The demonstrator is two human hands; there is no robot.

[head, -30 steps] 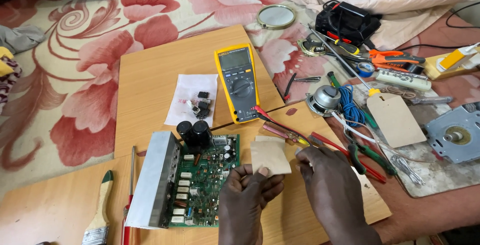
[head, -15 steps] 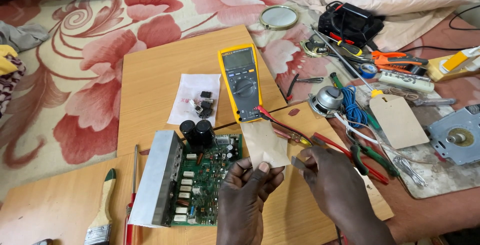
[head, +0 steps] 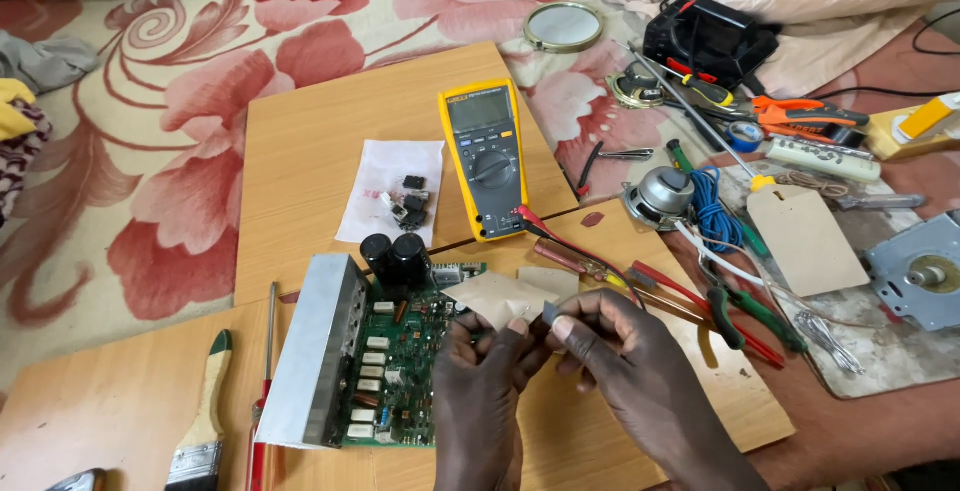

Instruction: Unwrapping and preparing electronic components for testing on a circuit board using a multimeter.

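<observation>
Left hand (head: 480,361): I had it pinching a tan paper piece (head: 500,298), just above the green circuit board (head: 395,361).
Right hand (head: 610,346): fingertips closed on the paper's other edge.
Nearby: yellow multimeter (head: 485,156) on the wooden board (head: 320,141).

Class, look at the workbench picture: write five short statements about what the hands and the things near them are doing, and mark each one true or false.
1. Both hands, left hand and right hand, hold a small tan paper piece. True.
2. The yellow multimeter lies on a wooden board. True.
3. The paintbrush rests on top of the green circuit board. False: it lies to the left of it.
4. The round mirror is in the right hand. False: it lies on the floral cloth.
5. Two black capacitors stand on the circuit board. True.
</observation>
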